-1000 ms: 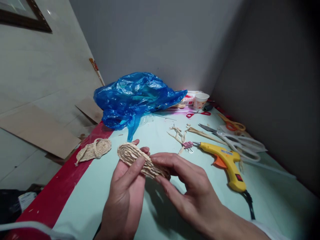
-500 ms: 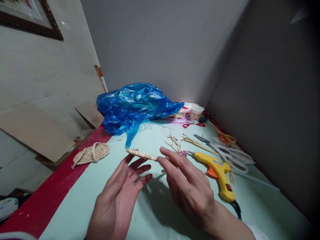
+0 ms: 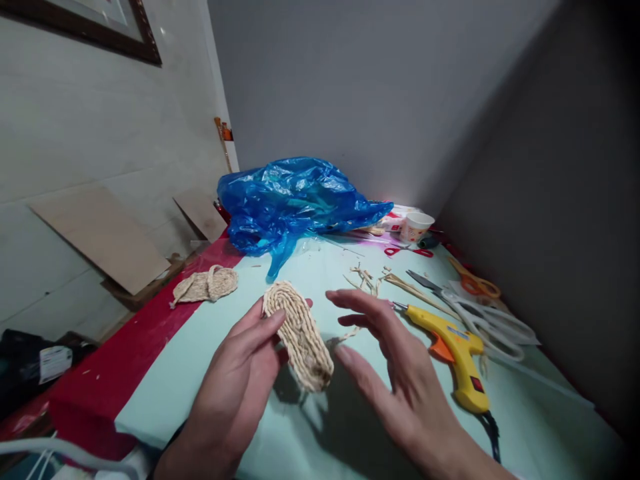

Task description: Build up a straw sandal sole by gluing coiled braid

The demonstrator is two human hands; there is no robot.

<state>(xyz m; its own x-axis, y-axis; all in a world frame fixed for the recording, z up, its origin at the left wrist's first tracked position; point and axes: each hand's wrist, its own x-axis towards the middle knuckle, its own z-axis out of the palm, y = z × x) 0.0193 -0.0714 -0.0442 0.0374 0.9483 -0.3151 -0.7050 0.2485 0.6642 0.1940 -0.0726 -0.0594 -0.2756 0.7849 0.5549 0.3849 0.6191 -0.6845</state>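
Observation:
A small woven straw sole [image 3: 299, 337], an oval of coiled braid, is gripped along its left edge by my left hand [image 3: 240, 373], thumb on top and fingers beneath. Its broad face is turned up, with a darker patch at the near end. Just right of it my right hand [image 3: 395, 367] is held apart from it, fingers spread and holding nothing. A straw strand [image 3: 350, 333] shows between the sole and my right hand. On the table's left lies a small straw slipper [image 3: 206, 285] with a strap across it.
A yellow glue gun [image 3: 463, 353] lies right of my right hand, its black cord running nearer. Beyond are large scissors [image 3: 450, 303], orange-handled scissors [image 3: 475, 280], red-handled scissors [image 3: 407, 251], straw scraps [image 3: 367, 279] and a paper cup [image 3: 417, 227]. A blue plastic bag [image 3: 300, 203] fills the back.
The sole has turned from edge-on to face-up and is now in my left hand's grip. My right hand has let go of it and opened. The view has shifted left.

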